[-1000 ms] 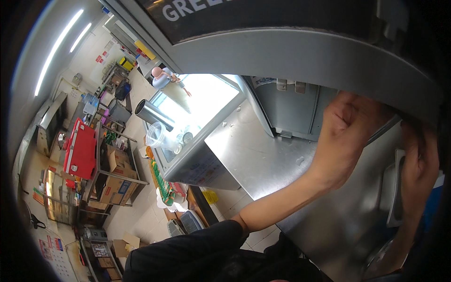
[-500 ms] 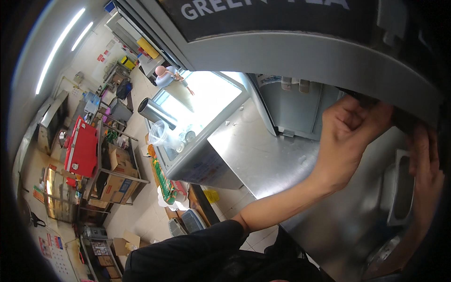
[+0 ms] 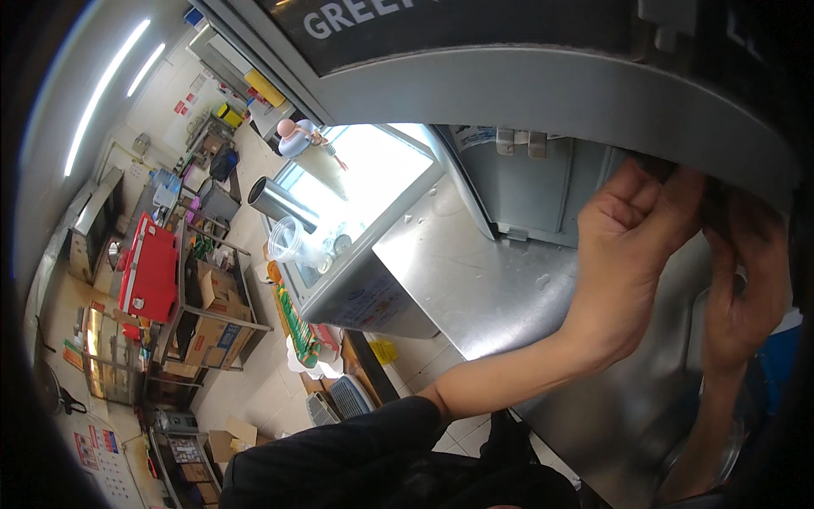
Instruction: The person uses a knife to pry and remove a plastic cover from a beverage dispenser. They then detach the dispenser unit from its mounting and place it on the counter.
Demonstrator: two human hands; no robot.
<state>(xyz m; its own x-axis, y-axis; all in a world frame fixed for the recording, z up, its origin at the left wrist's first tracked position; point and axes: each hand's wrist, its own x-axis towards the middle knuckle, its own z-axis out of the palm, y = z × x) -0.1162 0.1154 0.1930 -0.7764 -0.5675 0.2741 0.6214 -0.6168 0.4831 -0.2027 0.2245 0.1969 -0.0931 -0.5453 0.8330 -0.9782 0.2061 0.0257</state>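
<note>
A grey drink dispenser (image 3: 526,97) with a black front panel fills the top right, above a steel counter (image 3: 517,288). Under its front edge, my left hand (image 3: 623,254) is closed, thumb and fingers pinching at a dark part (image 3: 657,165) that they mostly cover. Beside it on the right, my right hand (image 3: 750,293) is raised with fingers bent up to the same shadowed place. Those fingertips are dim and blurred, so what they touch does not show. Two metal tabs (image 3: 521,142) hang inside the dispenser's opening, left of my hands.
Left of the counter stands a brightly lit white-topped cabinet (image 3: 381,161) holding clear plastic cups (image 3: 292,242), a dark cylinder (image 3: 280,204) and a small figurine (image 3: 305,140). Farther left, a red box (image 3: 150,267) sits on a rack with cartons. Something blue (image 3: 778,365) lies behind my right wrist.
My right hand has shifted left, closer to my left hand, and its fingers now bend upward. The blue thing has come into view behind it. My left hand keeps its pinch.
</note>
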